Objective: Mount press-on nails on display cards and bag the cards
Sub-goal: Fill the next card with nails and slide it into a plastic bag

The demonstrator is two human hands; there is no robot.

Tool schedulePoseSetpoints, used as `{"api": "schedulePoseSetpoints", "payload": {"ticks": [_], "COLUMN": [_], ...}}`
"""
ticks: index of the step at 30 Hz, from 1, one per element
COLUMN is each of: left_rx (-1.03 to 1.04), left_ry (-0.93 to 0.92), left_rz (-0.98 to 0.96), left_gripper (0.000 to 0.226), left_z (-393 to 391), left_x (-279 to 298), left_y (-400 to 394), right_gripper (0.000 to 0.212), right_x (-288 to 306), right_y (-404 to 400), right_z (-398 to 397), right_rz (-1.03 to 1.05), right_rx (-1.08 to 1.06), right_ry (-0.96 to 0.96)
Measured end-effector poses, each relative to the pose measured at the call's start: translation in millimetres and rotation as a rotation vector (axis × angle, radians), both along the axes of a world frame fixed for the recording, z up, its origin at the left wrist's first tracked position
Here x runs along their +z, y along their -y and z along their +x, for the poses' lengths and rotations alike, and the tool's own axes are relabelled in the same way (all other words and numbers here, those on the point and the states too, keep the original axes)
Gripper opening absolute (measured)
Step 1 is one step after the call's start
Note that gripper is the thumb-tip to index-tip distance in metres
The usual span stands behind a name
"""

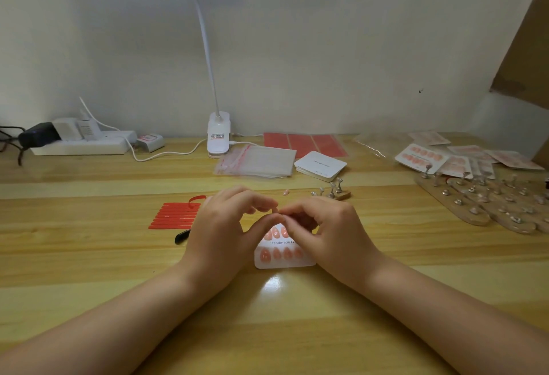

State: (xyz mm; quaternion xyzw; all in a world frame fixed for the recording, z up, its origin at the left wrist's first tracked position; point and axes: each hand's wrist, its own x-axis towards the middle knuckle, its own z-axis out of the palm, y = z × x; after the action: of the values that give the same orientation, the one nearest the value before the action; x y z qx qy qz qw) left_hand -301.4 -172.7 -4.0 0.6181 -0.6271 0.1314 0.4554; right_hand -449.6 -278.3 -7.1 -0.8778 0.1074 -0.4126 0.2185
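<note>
A pale wall and a white clip-on lamp (219, 134) back the glossy yellow wooden desk (89, 255), lit brightly for fine work. Both hands meet just above the white display card printed "Handmade" (283, 258), which lies flat on the desk between the wrists with pink press-on nails already in two rows. The left hand (225, 226) and right hand (323, 226) curl their fingertips together, grip nearly closed on something tiny, probably one nail or its adhesive tab; it is too small to tell. One loose pink nail (285, 192) waits behind the hands, with red adhesive strips (175, 215) near the left, clear zip bags (257, 162) and blank white cards (320, 165) stacked beyond for bagging.
</note>
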Motion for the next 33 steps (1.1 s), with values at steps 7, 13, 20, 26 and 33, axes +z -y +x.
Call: {"api": "schedulePoseSetpoints", "payload": {"ticks": [7,13,20,26,33], "left_rx": [-0.001,-0.015,-0.04,-0.043,-0.078], "left_ry": [-0.033,-0.058,-0.056,-0.08,-0.175], "left_rz": [0.006,-0.007,-0.032,-0.006,0.028], "left_gripper": [0.029,0.029,0.03,0.031,0.033], "left_z": [-1.0,-2.1,-2.7,-1.3,-0.4], "left_x": [-0.2,0.2,0.6,-0.3,1.0], "left_y": [-1.2,-1.7,-1.0,-0.1,0.6], "right_gripper": [0.007,0.007,0.007,0.008,0.006], "right_x": [0.4,0.5,1.5,1.2,1.6], "right_y": [-0.2,-1.0,-2.2,-1.3,-1.2], "right_z": [0.3,0.4,0.7,1.4,0.9], "right_rz": [0.036,0.08,0.131,0.118,0.134], "right_rx": [0.009,0.034,0.058,0.057,0.069], "right_ry": [0.027,0.045,0.058,0.06,0.045]}}
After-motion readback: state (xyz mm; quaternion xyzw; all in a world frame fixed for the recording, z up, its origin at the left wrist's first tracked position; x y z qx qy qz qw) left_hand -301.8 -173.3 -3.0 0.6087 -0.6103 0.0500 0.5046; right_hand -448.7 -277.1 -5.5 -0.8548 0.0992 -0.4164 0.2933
